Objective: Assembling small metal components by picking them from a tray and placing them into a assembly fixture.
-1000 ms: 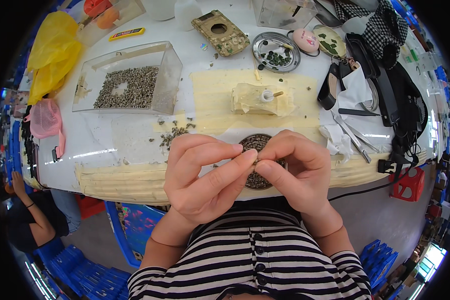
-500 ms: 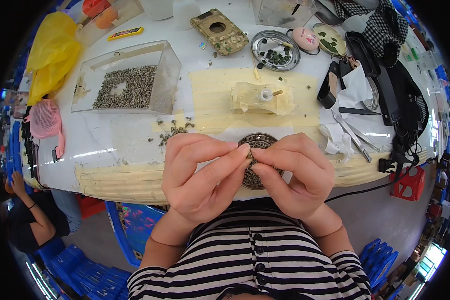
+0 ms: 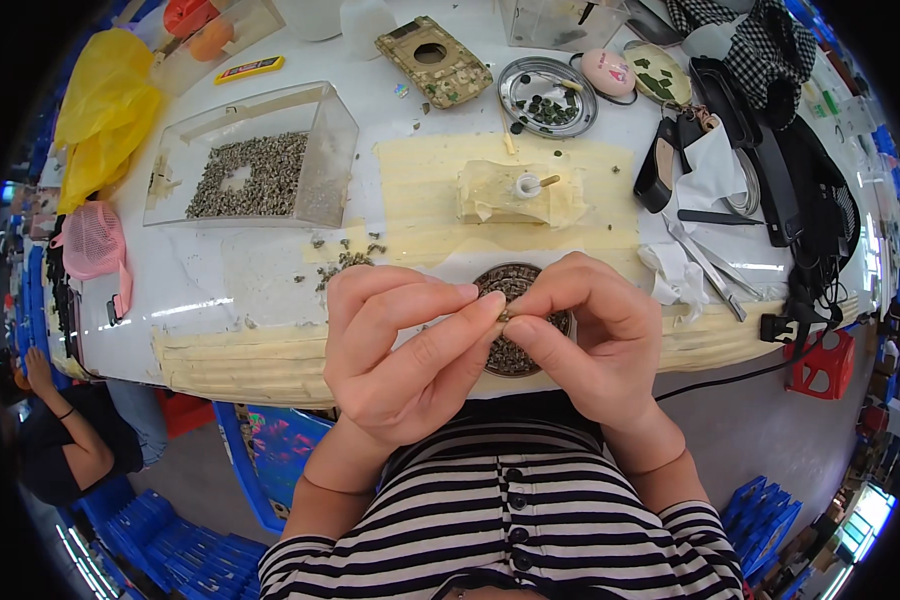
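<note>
Thumb and fingertips of my left hand (image 3: 405, 350) meet those of my right hand (image 3: 595, 335) over a round dish (image 3: 510, 372) full of small dark metallic-brown parts. Both hands are closed in a pinch on one tiny brownish part (image 3: 505, 315), whose exact shape the fingers mostly hide. A loose scatter of similar small parts (image 3: 345, 262) lies on the table just beyond my left hand. Farther left, a clear plastic box (image 3: 330, 160) holds a heap of them.
Beyond my hands, a small bottle (image 3: 528, 186) with a stick in it stands in a tape-wrapped block (image 3: 485, 205). A camouflage tank hull (image 3: 450, 75) and a metal dish (image 3: 580, 118) of green pieces lie farther back. Tweezers (image 3: 705, 265) rest at right, near black straps.
My right thumb and fingers have shifted slightly, and the fingertips pinch the tiny part a little differently. The whole view has moved slightly.
</note>
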`<action>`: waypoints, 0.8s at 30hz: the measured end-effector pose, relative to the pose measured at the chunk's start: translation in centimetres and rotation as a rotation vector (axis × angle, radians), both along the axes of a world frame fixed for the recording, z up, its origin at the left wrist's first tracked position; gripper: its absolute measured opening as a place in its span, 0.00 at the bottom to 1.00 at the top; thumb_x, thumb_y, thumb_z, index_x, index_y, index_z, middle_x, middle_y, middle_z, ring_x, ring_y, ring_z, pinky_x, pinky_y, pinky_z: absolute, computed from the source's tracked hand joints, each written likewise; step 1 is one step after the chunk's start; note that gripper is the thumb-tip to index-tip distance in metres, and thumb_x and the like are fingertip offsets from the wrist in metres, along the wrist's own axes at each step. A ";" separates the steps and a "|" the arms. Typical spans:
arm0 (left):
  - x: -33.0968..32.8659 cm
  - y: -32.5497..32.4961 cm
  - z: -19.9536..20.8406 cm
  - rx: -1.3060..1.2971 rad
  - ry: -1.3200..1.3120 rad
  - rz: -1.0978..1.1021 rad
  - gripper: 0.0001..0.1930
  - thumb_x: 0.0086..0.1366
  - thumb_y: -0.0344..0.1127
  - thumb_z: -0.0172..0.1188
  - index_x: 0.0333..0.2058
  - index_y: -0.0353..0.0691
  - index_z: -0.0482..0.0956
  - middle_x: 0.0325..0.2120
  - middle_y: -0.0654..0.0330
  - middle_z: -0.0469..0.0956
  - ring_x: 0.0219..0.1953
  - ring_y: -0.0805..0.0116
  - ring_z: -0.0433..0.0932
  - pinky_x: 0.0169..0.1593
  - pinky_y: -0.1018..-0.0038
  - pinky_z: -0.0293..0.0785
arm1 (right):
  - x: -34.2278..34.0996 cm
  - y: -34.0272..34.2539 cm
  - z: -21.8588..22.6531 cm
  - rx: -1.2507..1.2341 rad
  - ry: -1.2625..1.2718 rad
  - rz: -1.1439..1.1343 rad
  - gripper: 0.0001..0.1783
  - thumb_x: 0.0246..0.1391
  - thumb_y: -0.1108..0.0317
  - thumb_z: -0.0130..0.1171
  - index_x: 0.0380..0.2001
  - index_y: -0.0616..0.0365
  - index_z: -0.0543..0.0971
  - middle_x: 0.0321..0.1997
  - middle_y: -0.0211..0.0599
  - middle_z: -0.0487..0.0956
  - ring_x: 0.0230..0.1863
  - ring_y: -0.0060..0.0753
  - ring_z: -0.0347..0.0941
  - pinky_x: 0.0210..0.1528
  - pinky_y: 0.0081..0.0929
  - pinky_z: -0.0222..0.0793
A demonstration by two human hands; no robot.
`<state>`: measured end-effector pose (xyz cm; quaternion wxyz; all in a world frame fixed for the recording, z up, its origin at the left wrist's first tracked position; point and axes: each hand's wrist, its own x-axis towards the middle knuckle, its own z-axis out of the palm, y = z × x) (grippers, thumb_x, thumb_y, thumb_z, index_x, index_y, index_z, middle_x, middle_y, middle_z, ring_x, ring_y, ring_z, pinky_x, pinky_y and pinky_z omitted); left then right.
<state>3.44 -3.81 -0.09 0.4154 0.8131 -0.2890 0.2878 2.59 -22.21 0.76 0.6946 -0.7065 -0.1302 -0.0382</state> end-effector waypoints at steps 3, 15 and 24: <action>-0.1 -0.2 0.1 0.014 0.003 0.035 0.17 0.43 0.25 0.72 0.36 0.43 0.87 0.34 0.65 0.80 0.35 0.65 0.74 0.39 0.71 0.68 | 0.0 0.2 -0.1 -0.235 -0.270 -0.124 0.12 0.41 0.78 0.72 0.33 0.61 0.83 0.29 0.36 0.80 0.27 0.30 0.76 0.30 0.21 0.70; -0.1 -0.3 -0.1 -0.019 0.019 0.056 0.16 0.44 0.25 0.72 0.35 0.42 0.87 0.33 0.65 0.80 0.35 0.66 0.75 0.40 0.71 0.67 | -0.1 0.8 -0.5 -0.337 -0.474 -0.228 0.18 0.35 0.78 0.73 0.36 0.60 0.85 0.29 0.34 0.79 0.27 0.32 0.75 0.27 0.23 0.69; 0.0 -0.1 0.1 -0.009 0.008 0.001 0.17 0.43 0.27 0.72 0.37 0.45 0.87 0.35 0.66 0.79 0.36 0.66 0.74 0.40 0.71 0.67 | -0.2 0.3 0.2 -0.077 -0.064 -0.025 0.07 0.47 0.77 0.70 0.32 0.63 0.84 0.30 0.38 0.80 0.30 0.25 0.77 0.31 0.20 0.71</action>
